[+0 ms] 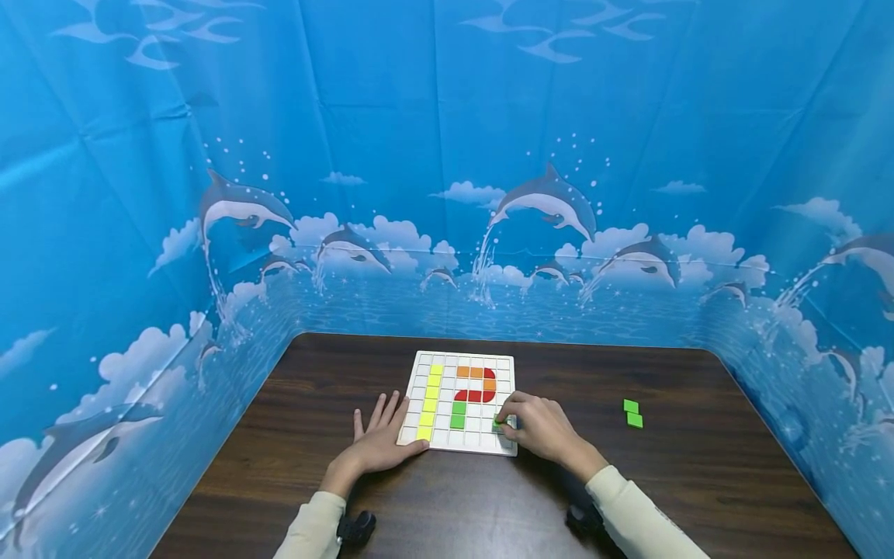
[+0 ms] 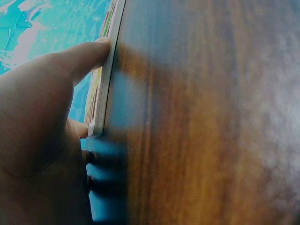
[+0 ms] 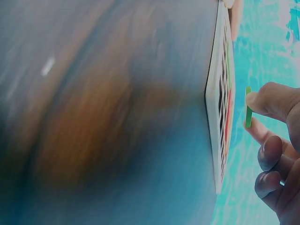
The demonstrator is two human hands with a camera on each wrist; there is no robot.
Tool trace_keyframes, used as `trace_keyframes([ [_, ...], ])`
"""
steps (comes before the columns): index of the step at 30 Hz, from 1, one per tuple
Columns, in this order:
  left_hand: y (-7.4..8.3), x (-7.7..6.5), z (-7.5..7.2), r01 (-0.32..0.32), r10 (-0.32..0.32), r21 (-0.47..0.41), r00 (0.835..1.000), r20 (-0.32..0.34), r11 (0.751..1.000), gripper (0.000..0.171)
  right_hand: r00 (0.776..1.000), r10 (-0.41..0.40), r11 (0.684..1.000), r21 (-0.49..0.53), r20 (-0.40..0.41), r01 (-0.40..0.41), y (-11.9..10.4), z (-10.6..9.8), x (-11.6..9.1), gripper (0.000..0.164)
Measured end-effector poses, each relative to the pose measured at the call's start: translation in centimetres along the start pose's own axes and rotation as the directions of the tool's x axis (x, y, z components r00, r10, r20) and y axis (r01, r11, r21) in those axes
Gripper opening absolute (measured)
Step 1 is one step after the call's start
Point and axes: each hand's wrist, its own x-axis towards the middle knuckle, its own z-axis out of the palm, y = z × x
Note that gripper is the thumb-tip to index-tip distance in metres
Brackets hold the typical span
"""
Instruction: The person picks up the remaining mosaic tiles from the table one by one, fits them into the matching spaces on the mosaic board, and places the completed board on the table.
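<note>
A white gridded board (image 1: 479, 439) lies on the dark wooden table. My left hand (image 1: 380, 446) rests at its left side with the fingers spread, the thumb at the near edge and fingertips along the left edge. Between thumb and finger, my right hand (image 1: 541, 425) pinches a green square tile (image 3: 249, 107), held just over the board's near right part. On the board stand a column of yellow tiles (image 1: 430, 392), orange tiles (image 1: 469, 372), red tiles (image 1: 475, 396), some with rounded corners, and a short green column (image 1: 458, 414).
Two loose green tiles (image 1: 632, 413) lie corner to corner on the table, to the right of my right hand. The wooden table (image 1: 698, 466) reaches back to a blue dolphin-print curtain (image 1: 419, 194), which surrounds it on the far side and both flanks.
</note>
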Motion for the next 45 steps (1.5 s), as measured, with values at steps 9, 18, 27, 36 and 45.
trace_keyframes([
  [9, -1.0, 0.4, 0.8, -0.020, 0.020, 0.006, 0.999, -0.029, 1.000, 0.109, 0.997, -0.070, 0.997, 0.024, 0.019, 0.069, -1.9, 0.6, 1.0, 0.008],
  [18, -0.9, 0.3, 0.7, -0.024, 0.024, -0.005, 0.999, -0.025, 1.000, 0.108, 0.994, -0.107, 0.993, 0.042, 0.037, 0.106, -3.6, 1.2, 2.2, 0.008],
  [27, 0.1, 0.2, 0.0, 0.024, -0.024, 0.031, 1.000, 0.005, 0.999, 0.102, 0.989, -0.131, 0.989, 0.070, 0.062, 0.127, -4.4, 2.1, 2.7, 0.008],
  [36, -0.9, 0.2, 0.7, -0.037, 0.037, -0.009, 0.999, -0.030, 0.999, 0.109, 0.987, -0.148, 0.989, 0.039, 0.067, 0.145, -5.0, 3.1, 2.9, 0.007],
  [45, -1.1, 0.5, 0.8, -0.027, 0.027, 0.000, 0.999, -0.042, 1.000, 0.109, 0.983, -0.161, 0.986, -0.019, 0.093, 0.163, -5.4, 3.4, 3.0, 0.006],
])
